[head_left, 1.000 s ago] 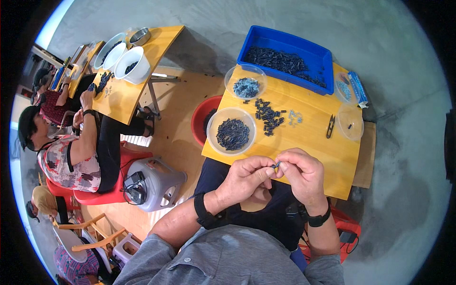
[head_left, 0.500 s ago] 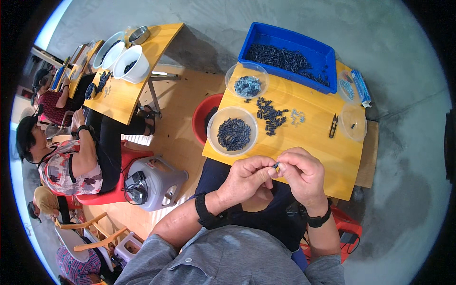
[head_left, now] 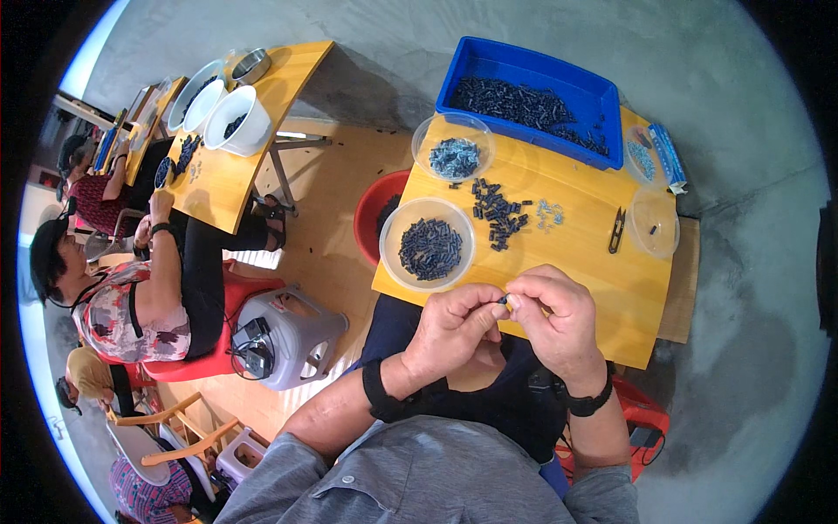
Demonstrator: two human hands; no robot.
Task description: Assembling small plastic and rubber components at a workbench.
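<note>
Above the table's near edge, my left hand (head_left: 452,327) and my right hand (head_left: 557,316) meet fingertip to fingertip. Both pinch one small dark cylindrical piece (head_left: 503,299), mostly covered by the fingers. Left of them stands a clear round bowl (head_left: 470,234) with many dark cylindrical pieces. Beyond my hands, a loose heap of dark pieces (head_left: 499,215) lies on the yellow table (head_left: 572,253), beside a scatter of tiny pale-blue pieces (head_left: 549,213). Dark thread snips (head_left: 617,230) lie to the right.
A blue tray (head_left: 529,155) of dark pieces stands at the back, with a clear bowl (head_left: 420,157) of blue pieces at its left. Tubs (head_left: 672,229) and a blue box (head_left: 668,157) sit at right. A red bucket (head_left: 365,218) is left; a co-worker (head_left: 131,306) sits further left.
My hands stay together on the small piece, with only slight finger movement. At the left, the co-worker's hand has moved up toward the other table.
</note>
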